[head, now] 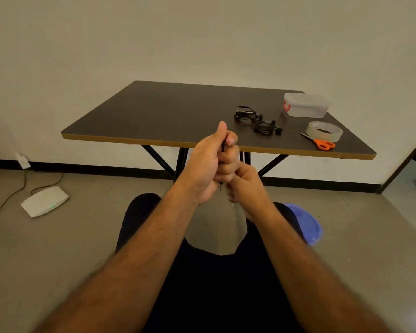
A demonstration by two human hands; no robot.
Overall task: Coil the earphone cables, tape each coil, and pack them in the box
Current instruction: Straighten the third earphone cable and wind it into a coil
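My left hand (207, 162) and my right hand (244, 188) are clasped together in front of the table's near edge, both curled round a black earphone cable (222, 148). Its metal plug (221, 187) pokes out below my left palm. Most of that cable is hidden inside my fingers. Two more black earphones lie as loose coils on the dark table (154, 111): one (246, 114) farther back, one (265, 128) nearer. A clear plastic box (306, 105) with a red latch stands closed at the back right. A roll of clear tape (324, 131) lies near it.
Orange-handled scissors (321, 142) lie by the tape near the table's right front edge. A white router (45, 200) with cables sits on the floor at left. A blue stool seat (308, 224) shows beside my right leg.
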